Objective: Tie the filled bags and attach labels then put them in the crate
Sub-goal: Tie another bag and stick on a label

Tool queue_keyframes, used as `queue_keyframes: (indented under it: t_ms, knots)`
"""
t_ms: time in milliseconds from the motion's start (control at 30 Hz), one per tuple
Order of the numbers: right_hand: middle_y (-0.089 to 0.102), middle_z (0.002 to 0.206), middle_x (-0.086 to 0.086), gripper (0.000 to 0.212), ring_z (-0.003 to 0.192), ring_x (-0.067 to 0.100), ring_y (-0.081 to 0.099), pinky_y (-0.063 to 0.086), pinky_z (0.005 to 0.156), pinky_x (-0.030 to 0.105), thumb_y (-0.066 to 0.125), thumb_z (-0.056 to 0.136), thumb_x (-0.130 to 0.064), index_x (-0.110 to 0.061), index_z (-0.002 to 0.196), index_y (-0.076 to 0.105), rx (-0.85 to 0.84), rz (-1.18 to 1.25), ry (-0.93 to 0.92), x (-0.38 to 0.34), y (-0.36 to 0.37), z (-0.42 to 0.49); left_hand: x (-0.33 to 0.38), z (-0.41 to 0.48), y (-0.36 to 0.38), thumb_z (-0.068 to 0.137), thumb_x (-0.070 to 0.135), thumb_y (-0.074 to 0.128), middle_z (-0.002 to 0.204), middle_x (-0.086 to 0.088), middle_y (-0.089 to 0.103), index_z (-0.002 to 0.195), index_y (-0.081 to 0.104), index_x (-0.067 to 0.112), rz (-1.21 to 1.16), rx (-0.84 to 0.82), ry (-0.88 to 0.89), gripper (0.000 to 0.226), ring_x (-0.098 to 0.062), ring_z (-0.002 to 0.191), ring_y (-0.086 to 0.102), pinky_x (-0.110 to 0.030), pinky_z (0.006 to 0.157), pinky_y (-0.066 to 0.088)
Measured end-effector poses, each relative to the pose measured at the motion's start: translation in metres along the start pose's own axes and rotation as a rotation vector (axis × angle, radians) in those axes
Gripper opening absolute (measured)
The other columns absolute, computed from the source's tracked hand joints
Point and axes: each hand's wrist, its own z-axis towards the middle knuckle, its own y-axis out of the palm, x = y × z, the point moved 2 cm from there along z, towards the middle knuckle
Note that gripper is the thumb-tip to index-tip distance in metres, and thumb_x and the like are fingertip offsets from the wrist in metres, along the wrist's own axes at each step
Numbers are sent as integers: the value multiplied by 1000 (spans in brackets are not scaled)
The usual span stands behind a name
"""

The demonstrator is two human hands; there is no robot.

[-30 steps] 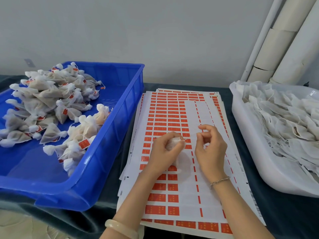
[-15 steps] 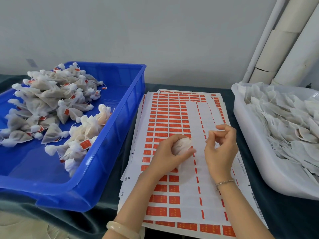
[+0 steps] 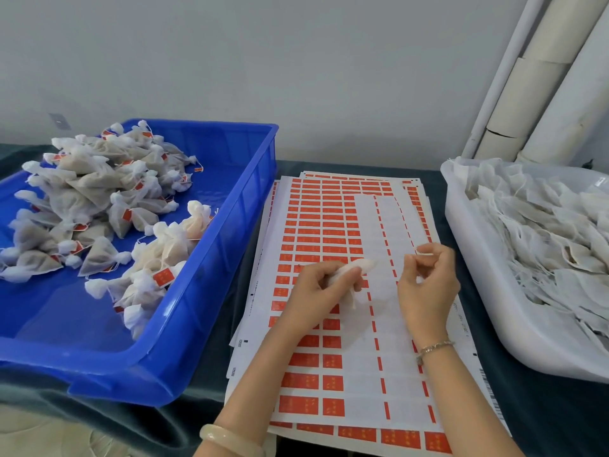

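My left hand (image 3: 321, 286) grips a small white mesh bag (image 3: 357, 267) above the sheets of orange labels (image 3: 323, 225). A little to the right, my right hand (image 3: 428, 285) pinches the bag's thin string between thumb and fingertips, pulled away from the bag. The blue crate (image 3: 230, 245) on the left holds several tied bags with orange labels (image 3: 99, 206). On the right, a white tub (image 3: 478, 291) is piled with untied white bags (image 3: 553, 232).
The label sheets lie stacked on a dark cloth-covered table (image 3: 543, 407), between the crate and the tub. White pipes (image 3: 540, 77) lean against the wall at the back right. The table's front edge runs along the bottom left.
My right hand has moved to the right, away from the left hand, drawing the string out. The left hand has kept its grip on the bag and turned slightly.
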Motion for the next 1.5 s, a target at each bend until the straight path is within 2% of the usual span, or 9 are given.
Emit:
queue_keyframes:
  t_ms: [167,300,433,633,933,1100,1267,1367,1500]
  knots:
    - [56,86,-15,20,74,-2,56,40,59,-1,65,88,-11,-24,97,52,-296,-140,-72,0,11,-11,5,-2,-8,79,48,65,93,7,71,100,72,21,-196,107,-48,35,-7,91,65,-9,71,49]
    - [56,84,-21,19,77,-3,58,40,65,-4,66,86,-13,-27,91,53,-492,-136,-113,-4,16,-17,3,-2,-11,82,39,69,94,7,70,107,70,23,-206,216,-19,29,-12,91,66,-15,71,53]
    - [59,84,-20,23,78,-4,60,42,69,-2,67,86,-13,-31,85,53,-587,-104,-104,-5,17,-19,-6,0,-10,85,32,70,94,4,67,107,67,21,-44,314,-25,25,-13,89,65,-14,72,54]
    - [60,74,-16,26,79,-2,59,46,70,3,68,86,-9,-30,76,55,-678,-10,-121,-12,16,-23,-10,0,-4,86,23,71,94,27,53,111,66,22,260,374,62,26,6,88,56,2,72,42]
    - [60,71,-12,22,73,9,59,51,71,14,67,86,-9,-22,72,57,-751,158,-92,-19,17,-25,-10,2,-1,86,14,70,85,5,70,85,75,13,505,301,303,6,-9,90,55,-21,77,48]
    - [65,78,-8,14,79,13,63,53,74,18,67,85,-8,-19,80,62,-738,238,-63,-22,15,-24,-12,2,0,91,16,62,93,3,71,94,75,14,520,267,313,13,-10,94,56,-27,82,51]
    - [66,79,-13,8,77,8,65,53,70,15,69,85,-19,-21,88,62,-664,280,34,-21,15,-24,-8,1,-4,99,16,47,93,16,66,101,65,31,186,277,163,24,-2,89,61,-11,75,49]
    - [66,82,-15,5,80,8,65,55,70,17,64,88,-25,-27,92,61,-605,257,90,-17,17,-25,-4,-1,-2,102,20,40,88,12,66,98,65,27,62,219,143,26,-4,86,61,-10,75,48]
    - [67,92,-18,13,85,3,65,53,68,14,56,94,-26,-34,103,61,-629,240,130,-15,20,-27,-3,-1,-1,103,18,38,83,20,64,92,62,28,-16,133,135,28,-1,82,61,-10,74,47]
